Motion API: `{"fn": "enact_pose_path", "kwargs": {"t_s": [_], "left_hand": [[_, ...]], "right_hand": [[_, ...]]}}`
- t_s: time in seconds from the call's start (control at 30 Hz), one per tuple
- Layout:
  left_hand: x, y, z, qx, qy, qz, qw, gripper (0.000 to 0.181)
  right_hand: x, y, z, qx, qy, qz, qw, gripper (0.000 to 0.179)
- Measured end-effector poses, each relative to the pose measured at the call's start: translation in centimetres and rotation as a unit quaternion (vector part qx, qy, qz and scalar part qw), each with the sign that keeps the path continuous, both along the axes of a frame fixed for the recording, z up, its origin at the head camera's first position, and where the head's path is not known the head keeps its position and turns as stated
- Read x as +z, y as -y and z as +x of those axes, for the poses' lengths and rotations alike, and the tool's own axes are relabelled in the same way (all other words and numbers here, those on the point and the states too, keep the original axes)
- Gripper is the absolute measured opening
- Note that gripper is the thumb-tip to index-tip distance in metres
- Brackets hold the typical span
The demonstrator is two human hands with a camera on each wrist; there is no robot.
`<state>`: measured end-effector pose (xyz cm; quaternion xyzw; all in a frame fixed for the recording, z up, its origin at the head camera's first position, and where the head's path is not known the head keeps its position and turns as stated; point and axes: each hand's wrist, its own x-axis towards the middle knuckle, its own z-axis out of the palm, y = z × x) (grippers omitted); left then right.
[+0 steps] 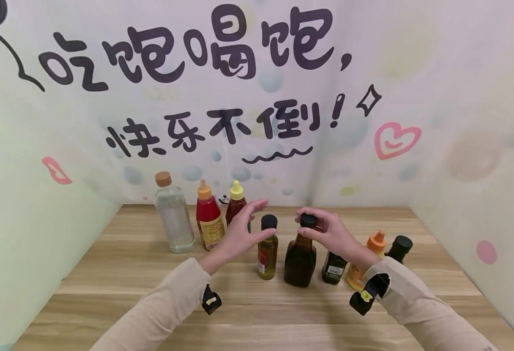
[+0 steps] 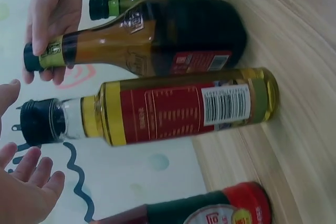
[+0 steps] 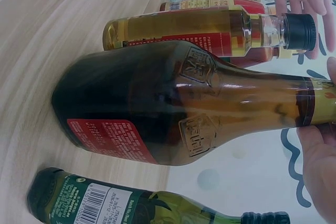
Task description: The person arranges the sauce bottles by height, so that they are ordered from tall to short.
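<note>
My right hand (image 1: 330, 229) grips the neck of a large dark brown sauce bottle (image 1: 300, 263), its thumb on the yellow neck band in the left wrist view. The bottle stands upright on the table. My left hand (image 1: 241, 230) is spread around the black cap of a slim bottle of yellow oil (image 2: 163, 111), fingers apart from the cap in the left wrist view. That oil bottle has a red label with a barcode and stands just left of the brown bottle. A green glass bottle (image 3: 105, 203) stands to the right of the brown one.
On the left stand a clear bottle (image 1: 173, 219) with a brown cap, a red sauce bottle (image 1: 208, 219) and a yellow-capped sauce bottle (image 1: 235, 207). At right, an orange-capped bottle (image 1: 355, 278) and a black-capped bottle (image 1: 399, 247) sit partly behind my right forearm. A printed wall sheet (image 1: 257, 180) rises behind.
</note>
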<state>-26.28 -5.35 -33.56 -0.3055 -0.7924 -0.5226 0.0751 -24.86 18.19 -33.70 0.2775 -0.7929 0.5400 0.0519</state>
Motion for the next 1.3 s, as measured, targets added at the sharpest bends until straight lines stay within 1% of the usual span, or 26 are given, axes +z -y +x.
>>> {"fn": "enact_pose_path", "kwargs": {"t_s": [0.07,0.23,0.33,0.43,0.57,0.6,0.77,0.83,0.9,1.0,1.1,1.17,1.3], "left_hand": [[-0.2,-0.5,0.0,-0.003,0.001,-0.003,1.0000,0.060],[-0.7,-1.3,0.1,-0.011,0.017,-0.007,0.9998,0.058],[-1.1,-1.4,0.1,-0.015,0.032,0.001,0.9994,0.057],[-1.6,-1.4,0.0,-0.012,0.044,0.010,0.9989,0.054],[-2.1,-1.5,-0.1,-0.014,0.054,0.031,0.9980,0.050],[-2.1,-1.5,0.0,-0.015,0.059,0.040,0.9974,0.049],[-1.0,-1.4,0.8,-0.021,0.080,0.063,0.9945,0.042],[-1.2,-1.4,0.5,-0.024,0.076,0.063,0.9948,0.041],[-1.9,-1.3,-0.1,-0.027,0.077,0.063,0.9947,0.041],[-2.9,-1.2,-1.2,-0.032,0.065,0.061,0.9955,0.043],[-2.7,-1.0,-1.2,-0.037,0.069,0.057,0.9953,0.044],[-2.1,-0.9,-0.9,-0.043,0.070,0.054,0.9952,0.043],[-0.8,-0.7,0.0,-0.048,0.076,0.043,0.9950,0.042]], "right_hand": [[0.0,0.0,0.0,-0.001,-0.004,0.003,1.0000,0.034],[-0.1,-0.1,-0.1,0.000,-0.006,0.004,1.0000,0.034],[-0.1,0.0,-0.1,0.001,-0.004,0.003,1.0000,0.033],[-0.1,0.0,-0.2,0.001,-0.007,0.004,1.0000,0.033],[-0.2,0.0,-0.3,-0.001,-0.008,0.009,0.9999,0.033],[-0.2,0.0,-0.3,0.000,-0.008,0.009,0.9999,0.033],[-0.3,-0.1,-0.4,-0.001,-0.011,0.007,0.9999,0.033],[-0.3,-0.1,-0.3,-0.002,-0.013,0.006,0.9999,0.034],[-0.3,0.0,-0.3,-0.003,-0.011,0.004,0.9999,0.034],[-0.3,0.0,-0.3,-0.001,-0.011,0.003,0.9999,0.034],[-0.1,0.1,-0.3,0.001,-0.009,0.008,0.9999,0.034],[0.0,0.0,-0.2,0.001,-0.006,0.014,0.9999,0.034],[0.5,0.1,0.0,-0.006,0.014,0.027,0.9995,0.033]]}}
